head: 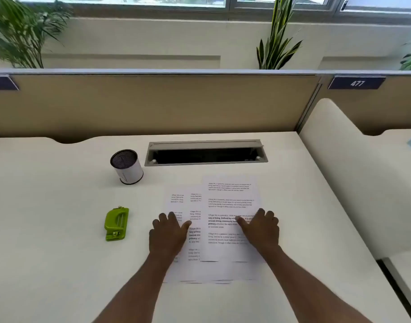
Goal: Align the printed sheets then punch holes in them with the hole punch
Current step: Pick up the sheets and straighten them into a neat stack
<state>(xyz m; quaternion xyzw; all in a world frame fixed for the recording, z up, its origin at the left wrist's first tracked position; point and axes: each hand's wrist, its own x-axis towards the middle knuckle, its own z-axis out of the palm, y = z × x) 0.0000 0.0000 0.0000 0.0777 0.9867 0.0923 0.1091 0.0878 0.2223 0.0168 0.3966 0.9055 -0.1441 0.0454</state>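
Note:
Three printed sheets (230, 199) lie overlapped and staggered on the white desk (60, 264), their edges not lined up; the top sheet sits furthest right and back. My left hand (168, 234) rests flat on the left, lower sheets, fingers spread. My right hand (261, 227) lies flat on the right part of the top sheet. Neither hand grips anything. A green hole punch (116, 223) lies on the desk to the left of the sheets, about a hand's width from my left hand.
A white cylindrical pen holder (127, 166) with a dark mesh top stands behind the punch. A grey cable tray (205, 151) is open at the desk's back. A tan partition (153, 103) closes the far side; a cream divider (344, 178) rises on the right.

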